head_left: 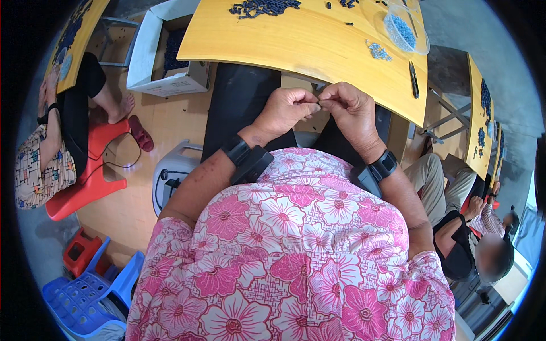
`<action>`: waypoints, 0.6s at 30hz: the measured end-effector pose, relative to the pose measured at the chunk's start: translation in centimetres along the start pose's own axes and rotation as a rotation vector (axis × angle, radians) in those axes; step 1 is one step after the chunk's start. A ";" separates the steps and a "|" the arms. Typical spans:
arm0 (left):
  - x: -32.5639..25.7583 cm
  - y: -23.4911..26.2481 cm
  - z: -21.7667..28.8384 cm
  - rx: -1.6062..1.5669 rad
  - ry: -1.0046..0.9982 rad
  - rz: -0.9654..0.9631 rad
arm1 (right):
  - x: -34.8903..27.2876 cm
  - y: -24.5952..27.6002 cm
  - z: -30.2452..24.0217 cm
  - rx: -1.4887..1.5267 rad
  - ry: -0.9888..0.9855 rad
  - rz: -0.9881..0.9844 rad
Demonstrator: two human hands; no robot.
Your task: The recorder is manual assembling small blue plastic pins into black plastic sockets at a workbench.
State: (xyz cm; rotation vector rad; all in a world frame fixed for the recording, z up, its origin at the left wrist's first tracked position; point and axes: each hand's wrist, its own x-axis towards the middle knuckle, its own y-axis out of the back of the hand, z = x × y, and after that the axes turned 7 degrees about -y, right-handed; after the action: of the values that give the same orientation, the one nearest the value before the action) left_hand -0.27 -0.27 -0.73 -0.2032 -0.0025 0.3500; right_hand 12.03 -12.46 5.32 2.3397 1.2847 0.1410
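Observation:
Just off the front edge of the yellow table [318,42], my two hands meet fingertip to fingertip above my lap. My left hand [287,111] is closed in a pinch, thumb against forefinger. My right hand [351,111] pinches too, its fingertips touching those of the left. Whatever small piece may be between them is too small or hidden to make out. On the table lie a pile of small dark parts [264,7], a clear round tub [405,31] with light blue pieces, a little heap of light blue pieces [378,51] and a black pen [414,79].
A white carton [170,85] holding dark parts stands on the floor left of the table. Blue plastic chairs [79,301] and a red stool [96,165] are at left. Other people sit at tables on both sides, one person [45,153] at left.

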 end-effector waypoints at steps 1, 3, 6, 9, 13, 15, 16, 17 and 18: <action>0.0 0.0 0.0 -0.040 0.007 0.018 | 0.0 -0.1 -0.2 -0.109 0.102 0.034; 0.0 -0.1 -0.1 -0.081 0.012 0.040 | -0.2 -0.2 -0.7 -0.218 0.206 0.066; 0.0 -0.2 -0.3 -0.109 0.016 0.074 | -0.4 -0.5 -0.8 -0.331 0.248 0.078; 0.1 -0.3 0.4 -0.126 0.007 0.070 | -0.5 -0.9 0.3 0.155 0.140 0.080; 0.1 0.2 0.4 -0.097 -0.012 0.058 | -0.1 -1.1 0.7 0.318 0.022 0.058; 0.2 0.3 0.5 -0.066 -0.009 0.049 | 0.0 -1.1 0.7 0.331 -0.004 0.051; 0.2 0.2 0.5 -0.057 -0.005 0.049 | 0.0 -1.0 0.8 0.303 -0.006 0.060; 0.2 0.1 0.5 -0.047 0.000 0.050 | 0.0 -1.0 0.8 0.276 -0.007 0.069; 0.1 0.0 0.5 -0.049 0.000 0.052 | -0.2 -0.9 0.7 0.275 -0.007 0.066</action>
State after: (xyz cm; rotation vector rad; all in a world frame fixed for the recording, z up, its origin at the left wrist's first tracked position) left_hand -0.15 -0.14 -0.24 -0.2524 -0.0059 0.4017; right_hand 11.43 -12.43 4.30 2.6116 1.2932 -0.0255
